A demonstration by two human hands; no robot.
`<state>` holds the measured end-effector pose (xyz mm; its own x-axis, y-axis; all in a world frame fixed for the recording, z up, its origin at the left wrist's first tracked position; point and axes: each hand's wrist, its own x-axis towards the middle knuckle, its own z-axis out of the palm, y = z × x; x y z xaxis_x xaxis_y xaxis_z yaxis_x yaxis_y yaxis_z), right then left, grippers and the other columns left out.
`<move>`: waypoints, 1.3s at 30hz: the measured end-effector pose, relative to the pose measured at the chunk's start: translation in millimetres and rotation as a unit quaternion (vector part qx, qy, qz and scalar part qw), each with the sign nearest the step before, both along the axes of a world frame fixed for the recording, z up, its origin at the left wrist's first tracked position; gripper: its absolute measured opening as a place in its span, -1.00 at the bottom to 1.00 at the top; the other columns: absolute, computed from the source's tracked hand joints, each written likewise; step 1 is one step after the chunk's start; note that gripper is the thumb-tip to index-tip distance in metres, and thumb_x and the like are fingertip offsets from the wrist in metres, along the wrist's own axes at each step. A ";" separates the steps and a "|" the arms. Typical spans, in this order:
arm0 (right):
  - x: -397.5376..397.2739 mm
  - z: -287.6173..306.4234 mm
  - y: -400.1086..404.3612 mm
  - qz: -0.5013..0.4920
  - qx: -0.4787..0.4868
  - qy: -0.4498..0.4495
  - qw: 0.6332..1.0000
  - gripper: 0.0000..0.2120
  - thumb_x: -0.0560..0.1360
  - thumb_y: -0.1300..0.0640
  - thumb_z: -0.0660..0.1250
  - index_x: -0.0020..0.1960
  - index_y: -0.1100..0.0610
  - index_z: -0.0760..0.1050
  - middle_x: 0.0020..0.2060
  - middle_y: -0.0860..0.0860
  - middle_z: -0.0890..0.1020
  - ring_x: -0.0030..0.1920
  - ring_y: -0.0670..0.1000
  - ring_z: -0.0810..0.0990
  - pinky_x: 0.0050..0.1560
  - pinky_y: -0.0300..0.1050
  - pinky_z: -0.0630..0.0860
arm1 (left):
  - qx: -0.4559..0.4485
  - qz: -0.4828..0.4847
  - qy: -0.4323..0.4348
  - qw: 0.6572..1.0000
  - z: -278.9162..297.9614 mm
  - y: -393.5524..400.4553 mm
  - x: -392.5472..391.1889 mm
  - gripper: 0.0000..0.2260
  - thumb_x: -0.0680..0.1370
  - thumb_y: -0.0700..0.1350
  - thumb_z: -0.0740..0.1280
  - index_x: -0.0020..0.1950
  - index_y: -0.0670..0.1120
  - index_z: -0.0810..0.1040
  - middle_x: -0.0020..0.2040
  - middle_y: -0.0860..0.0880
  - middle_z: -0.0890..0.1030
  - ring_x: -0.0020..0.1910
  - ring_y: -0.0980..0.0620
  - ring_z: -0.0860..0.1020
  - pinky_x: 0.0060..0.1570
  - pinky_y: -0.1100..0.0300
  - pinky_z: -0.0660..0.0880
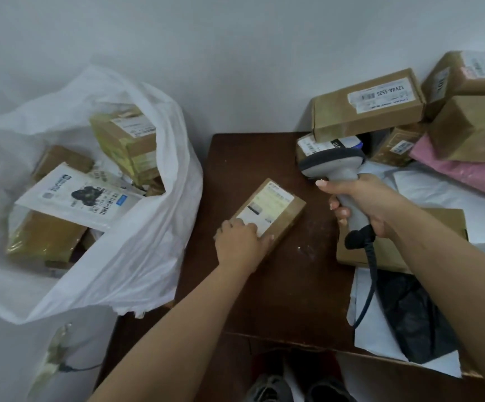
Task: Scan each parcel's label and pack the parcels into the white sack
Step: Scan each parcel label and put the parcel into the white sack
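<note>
A small brown cardboard parcel with a white label on top lies on the dark brown table. My left hand rests on its near end, fingers over the label's edge. To the right, my right hand grips a grey barcode scanner by its handle; the scanner's head is raised above the table beside the parcel. The white sack stands open at the left, holding several brown boxes and a flat white mailer.
A pile of parcels fills the right side: a labelled brown box on top, more boxes behind, a pink mailer, white mailers, a flat box and a black bag. A grey wall is behind. Shoes show below the table's edge.
</note>
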<state>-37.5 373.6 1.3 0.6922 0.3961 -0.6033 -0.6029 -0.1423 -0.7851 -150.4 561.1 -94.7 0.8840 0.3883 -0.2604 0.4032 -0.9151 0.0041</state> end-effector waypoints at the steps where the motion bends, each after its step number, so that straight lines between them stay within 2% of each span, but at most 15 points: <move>1: -1.0 0.9 1.0 0.002 -0.002 0.001 1.000 -0.80 0.51 0.17 0.43 0.01 0.20 0.44 -0.50 0.04 0.44 -0.61 -0.08 0.31 -0.58 -0.25 0.33 | -0.001 0.019 -0.026 0.999 3.6 4.7 0.1 -0.45 0.52 0.32 0.22 0.35 -0.01 0.47 0.28 -0.11 0.45 0.23 -0.14 0.39 0.20 -0.03 0.38; 3: -4.3 0.5 0.9 0.009 -0.005 0.000 1.000 -0.80 0.51 0.17 0.43 0.01 0.21 0.43 -0.50 0.04 0.43 -0.62 -0.08 0.31 -0.59 -0.25 0.32 | -0.035 0.080 -0.024 0.996 7.5 14.3 4.9 -0.24 0.43 0.34 0.35 0.49 -0.05 0.26 0.40 -0.15 0.31 0.34 -0.18 0.31 0.26 -0.06 0.35; 5: -8.0 -2.4 -1.2 0.011 -0.011 0.000 1.000 -0.78 0.50 0.17 0.43 0.03 0.22 0.43 -0.49 0.05 0.44 -0.62 -0.08 0.31 -0.59 -0.24 0.33 | -0.117 0.154 0.054 0.980 6.4 18.5 8.6 0.09 0.30 0.34 0.47 0.58 -0.10 -0.04 0.54 -0.19 0.07 0.50 -0.23 0.12 0.36 -0.18 0.26; 7: -14.0 -5.2 -4.1 0.014 -0.023 0.004 1.000 -0.76 0.50 0.17 0.44 0.06 0.23 0.44 -0.49 0.04 0.44 -0.62 -0.08 0.32 -0.58 -0.24 0.34 | -0.170 0.206 0.117 0.956 0.5 17.9 3.9 0.24 0.22 0.33 0.53 0.58 -0.14 -0.15 0.58 -0.17 -0.04 0.54 -0.21 0.03 0.40 -0.22 0.19; 9: -19.1 -8.2 -8.1 0.013 -0.029 0.008 0.999 -0.75 0.49 0.16 0.44 0.07 0.23 0.44 -0.49 0.04 0.45 -0.61 -0.07 0.32 -0.57 -0.24 0.34 | -0.190 0.240 0.132 0.943 -6.5 16.8 -3.2 0.21 0.18 0.34 0.55 0.56 -0.17 -0.01 0.53 -0.17 0.10 0.50 -0.18 0.16 0.40 -0.16 0.27; 11: -23.5 -10.2 -12.1 0.010 -0.033 0.009 0.999 -0.73 0.49 0.16 0.45 0.08 0.24 0.45 -0.48 0.05 0.45 -0.61 -0.07 0.32 -0.56 -0.23 0.34 | -0.188 0.249 0.111 0.944 -8.9 12.4 -8.9 0.17 0.15 0.34 0.57 0.51 -0.19 0.08 0.46 -0.16 0.22 0.45 -0.16 0.26 0.37 -0.12 0.31; 14: -28.5 -7.3 -14.4 0.011 -0.038 0.008 0.999 -0.74 0.49 0.16 0.45 0.07 0.25 0.46 -0.47 0.05 0.46 -0.59 -0.06 0.33 -0.55 -0.23 0.35 | -0.192 0.246 0.072 0.947 -3.3 3.8 -13.6 0.16 0.13 0.26 0.62 0.48 -0.19 0.06 0.43 -0.16 0.28 0.40 -0.16 0.35 0.34 -0.07 0.35; 16: -31.8 -3.5 -15.6 0.011 -0.027 0.004 1.000 -0.77 0.49 0.17 0.45 0.04 0.25 0.46 -0.48 0.05 0.45 -0.60 -0.07 0.32 -0.56 -0.24 0.34 | -0.235 0.255 0.047 0.937 -1.0 3.6 -15.9 0.08 0.17 0.16 0.64 0.45 -0.19 0.08 0.39 -0.17 0.35 0.35 -0.15 0.42 0.28 -0.01 0.43; 20: -37.0 9.8 -18.5 0.004 -0.006 -0.007 1.000 -0.80 0.50 0.18 0.43 0.01 0.21 0.45 -0.49 0.06 0.44 -0.60 -0.07 0.31 -0.57 -0.25 0.33 | -0.340 0.262 -0.018 0.903 1.3 9.4 -27.1 -0.22 0.39 0.02 0.55 0.43 -0.19 0.19 0.34 -0.13 0.44 0.30 -0.12 0.47 0.18 0.14 0.46; 23: -38.7 24.6 -19.4 -0.020 0.018 -0.009 1.000 -0.80 0.50 0.17 0.43 0.02 0.20 0.45 -0.48 0.06 0.44 -0.60 -0.07 0.32 -0.57 -0.25 0.34 | -0.394 0.277 -0.082 0.873 5.0 13.7 -38.1 -0.52 0.46 -0.04 0.49 0.29 -0.15 0.43 0.24 -0.10 0.54 0.16 -0.05 0.54 0.18 0.06 0.52; 26: -41.1 44.0 -18.9 -0.040 0.057 -0.005 0.998 -0.85 0.52 0.16 0.41 -0.01 0.18 0.46 -0.46 0.05 0.43 -0.61 -0.09 0.31 -0.59 -0.27 0.34 | -0.452 0.305 -0.142 0.826 18.7 16.3 -44.9 -0.54 0.43 -0.11 0.53 0.26 -0.12 0.44 0.14 -0.04 0.55 0.06 0.01 0.56 0.07 0.10 0.56; 29: -43.3 65.9 -19.3 -0.047 0.090 -0.008 0.995 -0.88 0.54 0.16 0.37 -0.02 0.18 0.46 -0.46 0.04 0.43 -0.61 -0.11 0.32 -0.60 -0.28 0.35 | -0.473 0.297 -0.201 0.805 38.1 19.0 -47.0 -0.53 0.38 -0.08 0.57 0.18 -0.05 0.43 0.09 -0.01 0.56 0.03 0.04 0.57 -0.04 0.20 0.55; 32: -47.9 88.0 -21.1 -0.045 0.113 -0.024 0.992 -0.85 0.53 0.14 0.39 -0.03 0.18 0.45 -0.50 0.02 0.44 -0.61 -0.11 0.32 -0.58 -0.29 0.36 | -0.484 0.294 -0.248 0.786 58.3 22.4 -44.9 -0.49 0.34 -0.05 0.59 0.17 -0.05 0.42 0.04 0.00 0.56 0.02 0.03 0.59 0.04 0.09 0.59; 36: -56.5 112.1 -24.1 -0.045 0.132 -0.066 0.988 -0.85 0.53 0.16 0.39 -0.02 0.17 0.42 -0.51 0.01 0.44 -0.62 -0.11 0.31 -0.59 -0.29 0.35 | -0.508 0.283 -0.281 0.763 80.2 26.1 -40.8 -0.42 0.20 0.03 0.64 0.10 -0.01 0.45 0.10 -0.10 0.63 0.04 -0.06 0.65 0.11 -0.07 0.59; 39: -59.7 123.7 -27.4 -0.042 0.136 -0.085 0.986 -0.85 0.53 0.15 0.39 -0.04 0.16 0.42 -0.47 0.02 0.43 -0.61 -0.11 0.31 -0.58 -0.28 0.36 | -0.511 0.275 -0.301 0.757 93.1 25.8 -37.6 -0.51 0.28 -0.06 0.63 0.08 -0.02 0.45 0.11 -0.12 0.63 0.06 -0.08 0.64 0.11 -0.06 0.58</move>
